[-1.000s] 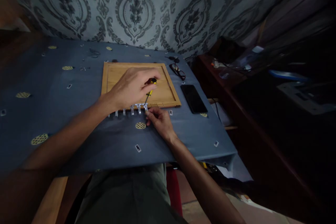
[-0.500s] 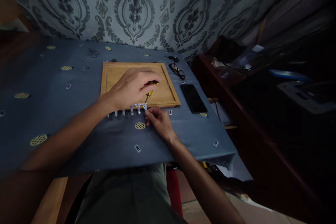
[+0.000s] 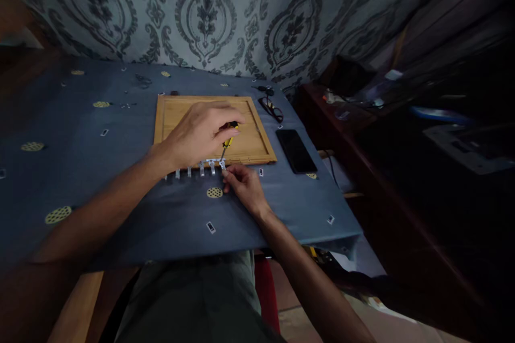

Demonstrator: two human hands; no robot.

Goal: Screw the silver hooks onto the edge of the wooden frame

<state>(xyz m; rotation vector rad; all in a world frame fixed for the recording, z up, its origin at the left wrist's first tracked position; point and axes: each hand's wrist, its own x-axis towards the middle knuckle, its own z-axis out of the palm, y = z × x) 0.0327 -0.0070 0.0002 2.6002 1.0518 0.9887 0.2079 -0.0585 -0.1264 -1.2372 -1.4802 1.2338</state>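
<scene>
Screwdriver (image 3: 228, 142): one, yellow-handled, clamped in left hand (image 3: 199, 134), tip down at the rightmost of five metal hooks (image 3: 201, 168) lined along the wooden board (image 3: 249, 144)'s near edge. Right hand (image 3: 245, 186) lies palm-down, fingertips pinching that end hook.

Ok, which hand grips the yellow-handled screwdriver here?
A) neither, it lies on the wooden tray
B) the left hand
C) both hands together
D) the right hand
B: the left hand is closed round the screwdriver, tip down at the metal hook rail, which the right hand pinches.
</scene>
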